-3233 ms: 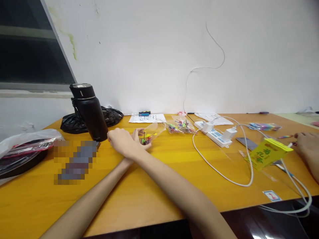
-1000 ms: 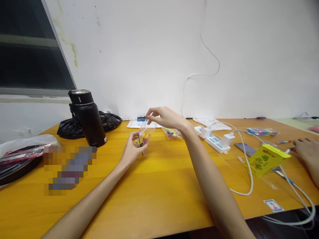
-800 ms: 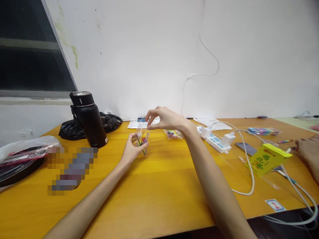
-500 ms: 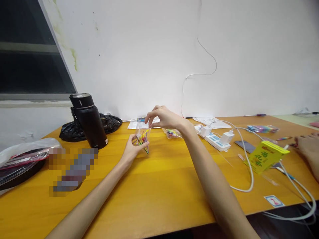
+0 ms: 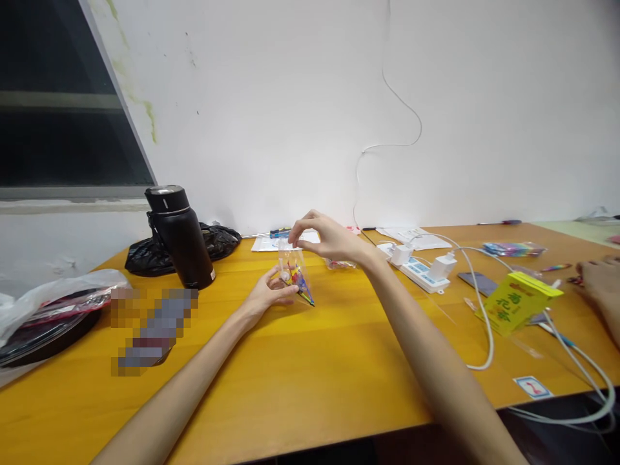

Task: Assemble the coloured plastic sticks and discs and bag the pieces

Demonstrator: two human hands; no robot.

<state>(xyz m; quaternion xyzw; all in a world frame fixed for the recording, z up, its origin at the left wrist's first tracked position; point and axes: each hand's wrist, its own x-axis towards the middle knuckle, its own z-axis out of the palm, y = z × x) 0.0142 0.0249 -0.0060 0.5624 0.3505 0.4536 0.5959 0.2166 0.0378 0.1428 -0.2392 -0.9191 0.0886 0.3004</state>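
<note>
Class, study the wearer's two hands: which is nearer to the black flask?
Left. The left hand is to the right of the black flask, by the lower part of the clear bag; the right hand is farther right and higher, at the bag's top.

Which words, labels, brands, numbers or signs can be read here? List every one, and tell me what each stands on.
None can be read for certain.
Yellow box: large green characters, too blurred to quote.
Blue-bordered sticker: a red mark, unclear.
Power strip: blue-and-white labels, too small.
White sheet by the wall: any print too small.
Black bottle: small pale label near its base, too small.
</note>
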